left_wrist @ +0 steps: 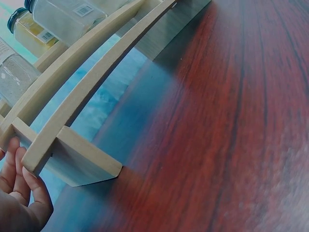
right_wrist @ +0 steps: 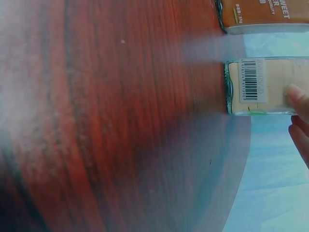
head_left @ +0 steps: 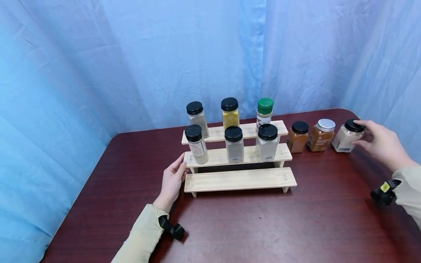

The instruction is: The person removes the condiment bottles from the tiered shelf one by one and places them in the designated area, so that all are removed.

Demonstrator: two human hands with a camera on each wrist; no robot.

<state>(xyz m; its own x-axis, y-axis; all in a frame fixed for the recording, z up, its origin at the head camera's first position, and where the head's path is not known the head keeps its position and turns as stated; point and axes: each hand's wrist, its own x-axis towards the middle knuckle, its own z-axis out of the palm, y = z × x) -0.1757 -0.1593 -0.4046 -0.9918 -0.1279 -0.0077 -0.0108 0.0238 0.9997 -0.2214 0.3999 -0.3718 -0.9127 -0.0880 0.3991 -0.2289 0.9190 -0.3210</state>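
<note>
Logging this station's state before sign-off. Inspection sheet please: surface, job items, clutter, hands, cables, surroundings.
Surface: dark red wood-grain table, glossy.
Rack: three-tier pale wooden rack, standing upright.
Top tier: clear grey-filled black-lidded jar, clear yellow-filled black-lidded jar, green-lidded jar.
Middle tier: three clear black-lidded jars.
Right of rack: orange-brown-filled jar with black lid, orange-brown-filled jar with silver lid, clear beige-filled jar with black lid.
Clutter: nothing seen.
Left hand: holds the rack's left end.
Right hand: grips the beige-filled jar near its top.
Cables: nothing seen.
Surroundings: light-blue fabric curtains behind and at both sides.
</note>
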